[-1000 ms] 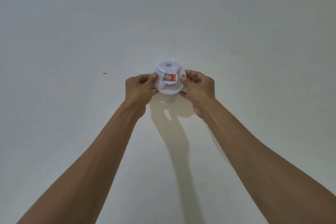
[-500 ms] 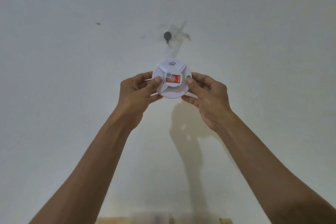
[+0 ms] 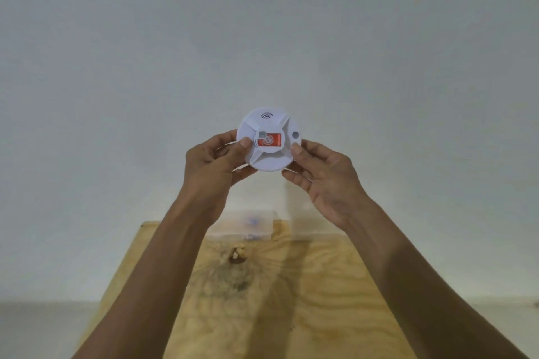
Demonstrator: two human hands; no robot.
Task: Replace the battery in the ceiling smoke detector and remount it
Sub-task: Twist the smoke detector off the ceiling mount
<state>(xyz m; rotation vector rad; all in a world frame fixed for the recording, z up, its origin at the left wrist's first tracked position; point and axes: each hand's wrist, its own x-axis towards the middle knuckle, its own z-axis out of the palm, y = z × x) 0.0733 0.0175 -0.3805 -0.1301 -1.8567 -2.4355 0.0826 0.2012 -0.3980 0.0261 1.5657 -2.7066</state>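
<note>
Both hands hold the white smoke detector point(image 3: 268, 140) up in front of the pale wall point(image 3: 262, 23), above the wooden bench point(image 3: 291, 285). The left hand point(image 3: 213, 166) has its fingers point(image 3: 243, 143) curled round the left rim, thumb on the face beside the red label point(image 3: 269, 140). The right hand point(image 3: 326, 178) pinches the right rim, thumb on top, the other fingers underneath. A blurred clear thing point(image 3: 248, 223) lies at the bench's far edge, partly behind the forearms.

plywood table point(image 3: 320, 285), pale wall point(image 3: 116, 67)
</note>
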